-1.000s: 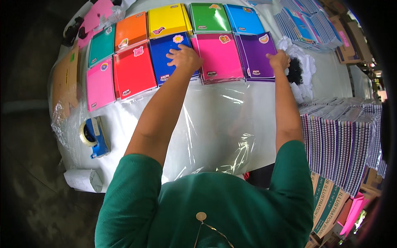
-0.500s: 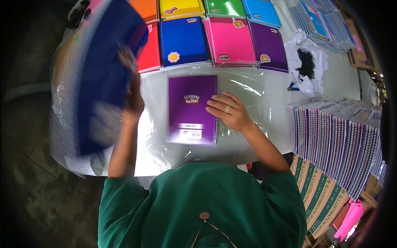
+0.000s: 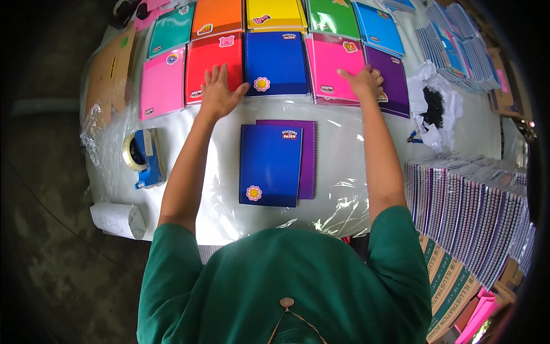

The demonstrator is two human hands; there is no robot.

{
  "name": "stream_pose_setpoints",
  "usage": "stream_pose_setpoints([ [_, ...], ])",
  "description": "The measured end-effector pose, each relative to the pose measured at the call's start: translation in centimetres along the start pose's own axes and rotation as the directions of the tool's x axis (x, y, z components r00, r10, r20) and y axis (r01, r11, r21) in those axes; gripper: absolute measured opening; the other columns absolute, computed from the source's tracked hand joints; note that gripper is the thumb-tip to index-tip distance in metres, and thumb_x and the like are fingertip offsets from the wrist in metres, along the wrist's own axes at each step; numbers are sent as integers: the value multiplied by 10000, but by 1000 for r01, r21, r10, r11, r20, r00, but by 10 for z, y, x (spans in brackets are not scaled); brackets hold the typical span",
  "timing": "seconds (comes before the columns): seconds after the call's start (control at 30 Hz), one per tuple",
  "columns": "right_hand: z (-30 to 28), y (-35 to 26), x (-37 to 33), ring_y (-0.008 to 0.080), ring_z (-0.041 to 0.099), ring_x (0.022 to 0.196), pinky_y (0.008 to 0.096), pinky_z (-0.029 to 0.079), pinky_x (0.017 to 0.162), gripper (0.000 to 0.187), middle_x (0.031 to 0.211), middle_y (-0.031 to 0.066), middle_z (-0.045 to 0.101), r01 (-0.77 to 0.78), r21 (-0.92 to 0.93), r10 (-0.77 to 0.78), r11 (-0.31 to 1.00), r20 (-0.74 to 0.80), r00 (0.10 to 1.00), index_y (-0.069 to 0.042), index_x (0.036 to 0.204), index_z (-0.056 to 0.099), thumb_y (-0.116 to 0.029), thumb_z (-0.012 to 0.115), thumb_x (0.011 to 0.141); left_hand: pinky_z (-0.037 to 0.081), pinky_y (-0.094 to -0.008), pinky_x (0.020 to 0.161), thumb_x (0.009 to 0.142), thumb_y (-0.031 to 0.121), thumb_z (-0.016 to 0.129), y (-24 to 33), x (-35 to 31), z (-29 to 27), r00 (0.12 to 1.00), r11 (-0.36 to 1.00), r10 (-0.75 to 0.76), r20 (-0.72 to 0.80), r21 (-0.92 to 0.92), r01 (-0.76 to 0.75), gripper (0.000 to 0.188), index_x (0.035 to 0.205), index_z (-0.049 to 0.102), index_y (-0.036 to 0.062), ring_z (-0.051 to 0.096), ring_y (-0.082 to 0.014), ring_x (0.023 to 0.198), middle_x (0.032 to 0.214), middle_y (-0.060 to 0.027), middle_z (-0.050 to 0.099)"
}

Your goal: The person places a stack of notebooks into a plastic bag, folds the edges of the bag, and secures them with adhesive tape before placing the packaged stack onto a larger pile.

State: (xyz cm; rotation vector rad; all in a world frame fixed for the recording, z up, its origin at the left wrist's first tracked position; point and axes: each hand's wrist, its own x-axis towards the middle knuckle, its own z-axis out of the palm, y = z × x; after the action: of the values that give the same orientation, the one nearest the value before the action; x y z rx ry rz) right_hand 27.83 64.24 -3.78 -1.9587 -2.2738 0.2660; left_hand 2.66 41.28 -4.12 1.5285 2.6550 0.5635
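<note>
A blue spiral notebook [image 3: 269, 163] with a flower sticker lies on the bare plastic-covered table before me. Under it, offset to the right, a purple notebook [image 3: 309, 160] shows its spiral edge. My left hand [image 3: 219, 94] rests with spread fingers on the lower part of a red notebook [image 3: 215, 57] in the nearer row. Over the border between a pink notebook [image 3: 332, 63] and another purple notebook [image 3: 395, 86] is my right hand [image 3: 365, 83], thumb stretched away from the bent fingers. Between the hands sits a stack topped by a blue notebook [image 3: 276, 63].
A tape dispenser [image 3: 150, 160] and a white wrapped roll [image 3: 117, 220] are at the left. Orange [image 3: 217, 16], yellow [image 3: 275, 12] and green [image 3: 333, 20] notebooks form the far row. Bundled spiral notebooks [image 3: 464, 218] crowd the right, near crumpled white paper [image 3: 418, 80] holding black bits.
The blue notebook, raised in my left hand before, now lies on the purple one. Both hands have moved forward to the notebook rows, the right one leaving the purple notebook's spiral edge.
</note>
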Motion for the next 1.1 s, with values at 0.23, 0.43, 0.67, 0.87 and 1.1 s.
stream_pose_setpoints([
  [0.23,-17,-7,15,354,507,1092,416,414,931,829,1162,237,517,-141,178,86,974,287,954,19,1195,435,-402,820,594,485,-458,836,760,321,611,40,49,9,922,913,-348,170,284,292,538,1143,449,-19,530,-419,1056,1171,-215,533],
  [0.43,-37,52,19,206,557,771,328,436,743,322,848,116,579,452,719,-95,528,-479,873,-12,998,510,-137,702,771,527,-445,690,808,166,516,32,30,-84,997,929,-79,-9,361,77,362,1156,507,67,619,-384,829,1209,-344,437],
  [0.67,-179,75,-104,182,578,958,319,457,857,370,1095,125,580,577,816,102,-27,-572,814,24,1148,472,-41,637,823,513,-413,724,734,747,446,130,-154,-59,583,979,-120,804,195,-67,1068,1378,211,-72,640,-351,879,1402,-302,256],
  [0.87,-187,162,-162,241,475,1175,415,352,1011,421,1304,128,481,190,804,-236,-564,-377,895,-36,1304,425,-3,487,889,504,-445,703,820,490,563,70,-66,-66,916,974,-211,342,154,167,511,1193,555,140,621,-366,848,935,-197,636],
  [1.1,-196,158,-183,278,379,1263,514,234,1055,409,1361,159,413,57,755,-353,-654,-371,859,-15,1329,381,-108,447,936,458,-465,845,809,495,529,-125,13,-8,903,781,-373,-212,453,429,571,1118,552,15,590,-383,965,1025,-292,582],
])
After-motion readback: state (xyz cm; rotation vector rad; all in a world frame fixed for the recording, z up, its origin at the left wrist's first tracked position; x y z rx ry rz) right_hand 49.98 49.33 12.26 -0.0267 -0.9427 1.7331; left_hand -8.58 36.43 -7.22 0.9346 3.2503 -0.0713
